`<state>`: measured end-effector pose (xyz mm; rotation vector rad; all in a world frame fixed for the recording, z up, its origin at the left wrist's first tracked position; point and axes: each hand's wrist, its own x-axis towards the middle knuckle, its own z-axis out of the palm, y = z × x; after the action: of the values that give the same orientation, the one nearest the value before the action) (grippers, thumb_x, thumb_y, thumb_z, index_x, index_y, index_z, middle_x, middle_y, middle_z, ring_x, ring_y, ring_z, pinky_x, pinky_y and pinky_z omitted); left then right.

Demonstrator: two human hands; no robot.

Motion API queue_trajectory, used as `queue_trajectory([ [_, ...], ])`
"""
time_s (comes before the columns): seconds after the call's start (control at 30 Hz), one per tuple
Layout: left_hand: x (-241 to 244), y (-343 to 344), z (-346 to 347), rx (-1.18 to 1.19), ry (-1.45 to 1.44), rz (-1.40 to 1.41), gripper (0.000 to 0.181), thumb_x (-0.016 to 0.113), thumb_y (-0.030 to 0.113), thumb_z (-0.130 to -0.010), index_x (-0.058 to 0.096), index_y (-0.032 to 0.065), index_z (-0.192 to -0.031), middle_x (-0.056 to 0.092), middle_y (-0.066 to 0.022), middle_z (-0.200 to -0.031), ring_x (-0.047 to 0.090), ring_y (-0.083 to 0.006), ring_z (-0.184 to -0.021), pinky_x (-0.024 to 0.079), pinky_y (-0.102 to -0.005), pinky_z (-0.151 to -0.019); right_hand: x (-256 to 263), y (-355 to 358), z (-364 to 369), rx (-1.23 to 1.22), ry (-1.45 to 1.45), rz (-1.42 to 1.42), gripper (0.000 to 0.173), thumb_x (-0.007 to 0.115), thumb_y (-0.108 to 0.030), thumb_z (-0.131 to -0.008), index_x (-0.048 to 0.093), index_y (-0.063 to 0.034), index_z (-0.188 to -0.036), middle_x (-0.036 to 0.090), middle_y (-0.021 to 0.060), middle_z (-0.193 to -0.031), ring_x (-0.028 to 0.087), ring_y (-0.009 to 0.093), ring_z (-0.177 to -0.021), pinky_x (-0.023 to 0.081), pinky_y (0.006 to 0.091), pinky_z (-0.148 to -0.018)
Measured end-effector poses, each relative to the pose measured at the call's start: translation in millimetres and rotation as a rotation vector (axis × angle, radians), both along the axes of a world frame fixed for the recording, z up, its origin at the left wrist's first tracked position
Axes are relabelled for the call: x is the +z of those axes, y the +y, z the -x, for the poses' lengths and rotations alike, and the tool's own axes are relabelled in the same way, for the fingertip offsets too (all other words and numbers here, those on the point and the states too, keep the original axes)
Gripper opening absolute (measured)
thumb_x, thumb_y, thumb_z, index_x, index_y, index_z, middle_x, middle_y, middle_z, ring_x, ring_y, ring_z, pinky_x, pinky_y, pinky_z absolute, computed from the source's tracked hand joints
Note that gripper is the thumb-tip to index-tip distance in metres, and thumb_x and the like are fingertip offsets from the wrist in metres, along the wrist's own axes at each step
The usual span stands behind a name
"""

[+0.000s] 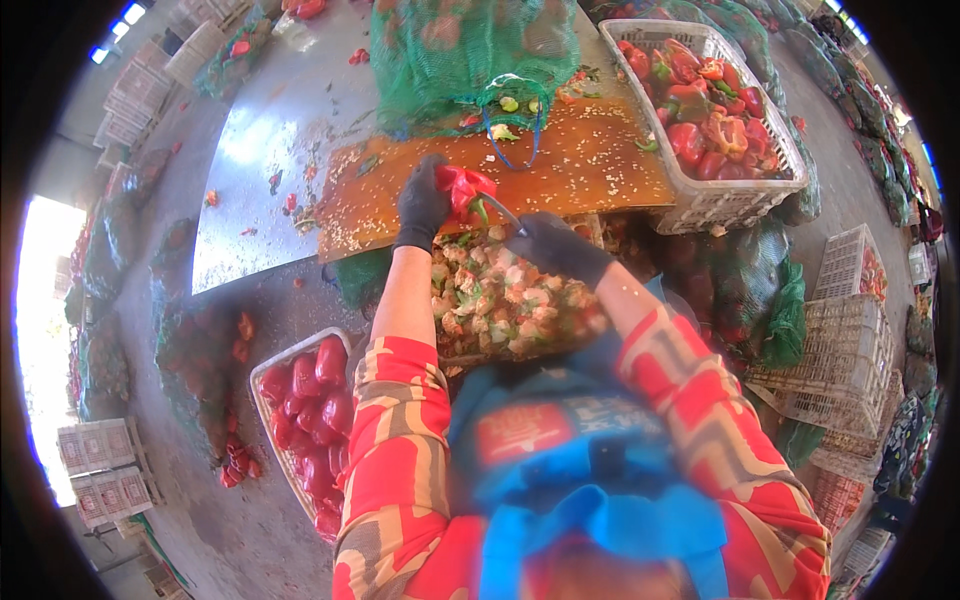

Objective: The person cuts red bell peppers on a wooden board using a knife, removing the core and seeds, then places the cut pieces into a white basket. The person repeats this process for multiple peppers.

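A red bell pepper with a green stem is gripped in my left hand, which wears a dark glove. My right hand, gloved too, is closed around a knife whose metal blade reaches to the pepper by its stem. Both hands are over the near edge of an orange-brown board scattered with pale seeds. Below them, a crate holds a heap of cut pepper cores with seeds and green stems. A green mesh sack lies on the table just beyond my hands, with a blue cord loop at its mouth.
A white plastic crate of red peppers stands at the right on the table. On the floor at left, another crate holds whole red peppers. Filled mesh sacks and stacked crates flank the metal table.
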<state>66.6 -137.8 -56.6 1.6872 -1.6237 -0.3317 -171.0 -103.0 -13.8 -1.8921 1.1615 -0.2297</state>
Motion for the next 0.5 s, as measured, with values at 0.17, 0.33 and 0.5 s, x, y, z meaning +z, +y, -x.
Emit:
queue_trajectory([
  [0.17, -9, 17, 23, 0.003, 0.201, 0.126, 0.037, 0.070, 0.012, -0.076, 0.054, 0.0063, -0.109, 0.066, -0.0183, -0.094, 0.064, -0.0363, -0.089, 0.050, -0.0400, -0.076, -6, 26, 15, -0.103, -0.123, 0.084, 0.039, 0.067, -0.040, -0.081, 0.061, -0.0010, -0.076, 0.061, 0.0185, -0.068, 0.061, 0.032, -0.065, 0.046, 0.0423, -0.062],
  [0.33, 23, 36, 36, 0.130, 0.097, 0.188, 0.032, 0.069, 0.011, -0.076, 0.055, 0.0040, -0.103, 0.065, -0.0184, -0.090, 0.065, -0.0330, -0.085, 0.050, -0.0379, -0.074, 3, 35, 20, -0.135, -0.340, 0.078, 0.034, 0.069, -0.034, -0.082, 0.062, -0.0016, -0.078, 0.060, 0.0125, -0.063, 0.057, 0.022, -0.056, 0.044, 0.0383, -0.056],
  [0.5, 46, 54, 30, 0.186, 0.071, -0.007, 0.031, 0.068, 0.011, -0.074, 0.057, 0.0045, -0.103, 0.065, -0.0190, -0.094, 0.063, -0.0359, -0.089, 0.049, -0.0419, -0.076, 22, 44, 20, -0.217, -0.592, 0.023, 0.029, 0.070, -0.028, -0.083, 0.063, -0.0003, -0.078, 0.054, 0.0036, -0.057, 0.049, 0.010, -0.053, 0.041, 0.0315, -0.051],
])
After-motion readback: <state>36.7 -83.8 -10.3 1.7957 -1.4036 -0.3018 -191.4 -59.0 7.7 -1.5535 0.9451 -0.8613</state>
